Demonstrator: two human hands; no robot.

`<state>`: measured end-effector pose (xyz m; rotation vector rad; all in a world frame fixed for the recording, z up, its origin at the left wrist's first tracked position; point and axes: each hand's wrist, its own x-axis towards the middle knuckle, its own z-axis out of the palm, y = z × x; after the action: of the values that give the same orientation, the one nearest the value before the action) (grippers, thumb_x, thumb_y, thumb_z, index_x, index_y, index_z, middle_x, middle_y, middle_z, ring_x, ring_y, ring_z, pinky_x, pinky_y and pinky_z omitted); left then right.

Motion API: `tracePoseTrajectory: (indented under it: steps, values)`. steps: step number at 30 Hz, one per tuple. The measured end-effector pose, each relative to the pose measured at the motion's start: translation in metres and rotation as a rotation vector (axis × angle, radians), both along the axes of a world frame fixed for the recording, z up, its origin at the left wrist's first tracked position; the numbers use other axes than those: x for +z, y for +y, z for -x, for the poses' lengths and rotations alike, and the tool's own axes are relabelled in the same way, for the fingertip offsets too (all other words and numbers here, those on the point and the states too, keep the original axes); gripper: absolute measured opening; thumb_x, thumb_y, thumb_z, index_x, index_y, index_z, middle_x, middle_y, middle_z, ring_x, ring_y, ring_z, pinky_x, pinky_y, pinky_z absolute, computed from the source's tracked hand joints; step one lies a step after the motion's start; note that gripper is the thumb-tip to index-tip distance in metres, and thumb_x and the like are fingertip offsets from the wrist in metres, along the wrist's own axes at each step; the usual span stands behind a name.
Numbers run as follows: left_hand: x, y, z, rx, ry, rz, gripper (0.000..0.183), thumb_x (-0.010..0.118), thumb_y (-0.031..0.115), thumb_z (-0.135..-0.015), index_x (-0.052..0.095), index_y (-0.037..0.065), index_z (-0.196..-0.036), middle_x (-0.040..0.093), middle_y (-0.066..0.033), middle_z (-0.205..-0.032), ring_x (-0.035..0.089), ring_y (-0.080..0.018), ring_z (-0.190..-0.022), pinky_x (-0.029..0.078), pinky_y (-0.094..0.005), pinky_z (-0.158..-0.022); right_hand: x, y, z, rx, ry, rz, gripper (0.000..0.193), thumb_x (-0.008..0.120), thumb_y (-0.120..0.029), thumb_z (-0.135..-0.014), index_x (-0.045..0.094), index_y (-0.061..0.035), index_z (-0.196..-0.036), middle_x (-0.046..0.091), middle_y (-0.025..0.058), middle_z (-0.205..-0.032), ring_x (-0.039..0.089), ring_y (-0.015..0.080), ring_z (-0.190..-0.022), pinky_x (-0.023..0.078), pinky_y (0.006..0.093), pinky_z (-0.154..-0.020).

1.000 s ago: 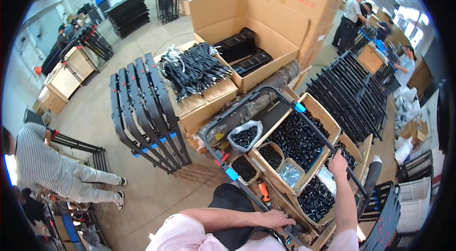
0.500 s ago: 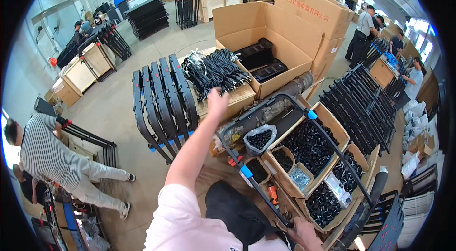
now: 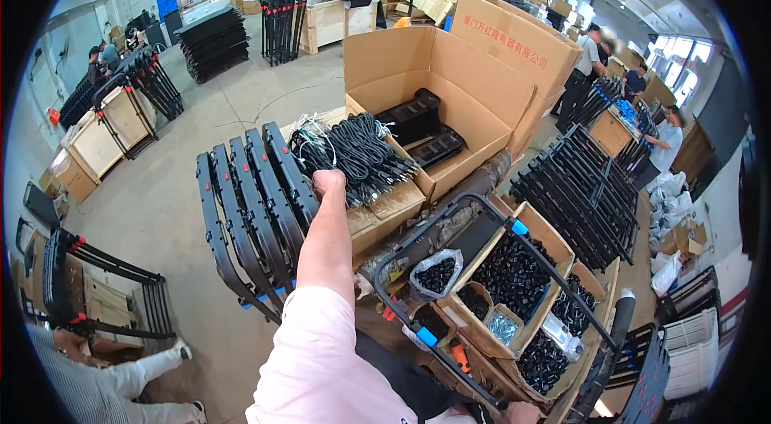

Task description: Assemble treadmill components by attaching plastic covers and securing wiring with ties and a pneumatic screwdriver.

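My left hand [image 3: 328,182] reaches out to the near left edge of a pile of black cables [image 3: 365,151] with pale ends. Its fingers are curled closed at a cable there; the fingertips are partly hidden. The pile lies on a wooden crate top [image 3: 377,215]. At the bottom, my right hand [image 3: 524,413] is closed on the near end of a black tubular frame [image 3: 438,251] with blue clips [image 3: 426,336], partly cut off by the picture edge. This frame rests slanted across boxes of small black parts [image 3: 514,275].
Several dark curved frames [image 3: 249,211] stand left of the cables. Behind them, an open carton [image 3: 490,107] holds black molded parts [image 3: 434,147]. An orange-handled tool [image 3: 459,357] lies under the tubular frame. A person in striped clothing [image 3: 56,376] is at lower left; stacked black racks [image 3: 578,191] stand right.
My left hand has moved from the front of the cable pile to its left edge. The view has shifted, and my right hand stays at the frame's near end.
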<state>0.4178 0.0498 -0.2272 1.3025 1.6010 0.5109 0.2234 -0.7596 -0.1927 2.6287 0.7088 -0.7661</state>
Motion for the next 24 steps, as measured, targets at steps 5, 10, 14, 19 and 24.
tracePoseTrajectory:
  steps: [5,10,14,19,24]
  values:
    - [0.06,-0.046,-0.025,0.247,-0.135,-0.236,0.041,0.079,0.029,-0.084,0.068,-0.002,-0.109,0.072,-0.0142,-0.107,0.068,-0.0335,-0.096,0.054,-0.0453,-0.095,0.021,0.002,0.012,-0.128,-0.064,0.062,0.056,0.076,-0.048,-0.092,0.068,-0.0031,-0.125,0.076,0.018,-0.1,0.074,0.0353,-0.085,0.061,0.048,-0.072]
    - [0.093,-0.08,0.006,0.116,-1.012,-0.135,0.018,0.075,0.011,-0.091,0.061,0.001,-0.096,0.061,-0.0032,-0.091,0.054,-0.0106,-0.084,0.048,-0.0291,-0.077,0.036,0.027,0.015,0.024,-0.225,0.025,0.056,0.075,-0.045,-0.094,0.068,0.0002,-0.127,0.074,0.017,-0.09,0.071,0.0333,-0.078,0.059,0.0484,-0.066]
    - [0.122,-0.137,0.015,-0.134,-1.311,-0.343,0.013,0.07,0.007,-0.096,0.06,0.003,-0.104,0.062,-0.002,-0.11,0.056,-0.0096,-0.095,0.047,-0.0261,-0.086,0.033,0.031,-0.004,-0.182,0.098,0.266,0.057,0.064,-0.029,-0.1,0.055,0.0037,-0.146,0.07,0.0172,-0.079,0.064,0.0296,-0.065,0.053,0.0472,-0.057]
    - [0.13,-0.145,0.03,-0.321,-1.302,0.435,0.049,0.048,-0.011,-0.088,0.042,-0.005,-0.137,0.065,-0.0185,-0.114,0.067,-0.0246,-0.098,0.06,-0.0394,-0.084,0.042,0.049,0.003,-0.05,-0.009,-0.025,0.043,0.058,-0.018,-0.098,0.06,0.0039,-0.136,0.073,0.0229,-0.089,0.07,0.0349,-0.074,0.054,0.0508,-0.058]
    - [0.124,-0.182,0.034,-0.537,-1.002,0.364,0.068,0.051,-0.01,-0.083,0.04,-0.001,-0.149,0.063,-0.0122,-0.11,0.065,-0.0232,-0.095,0.054,-0.033,-0.088,0.031,0.031,0.002,-0.086,0.019,0.181,0.048,0.057,-0.031,-0.102,0.062,0.0042,-0.135,0.074,0.0246,-0.096,0.071,0.0393,-0.08,0.058,0.0542,-0.07]
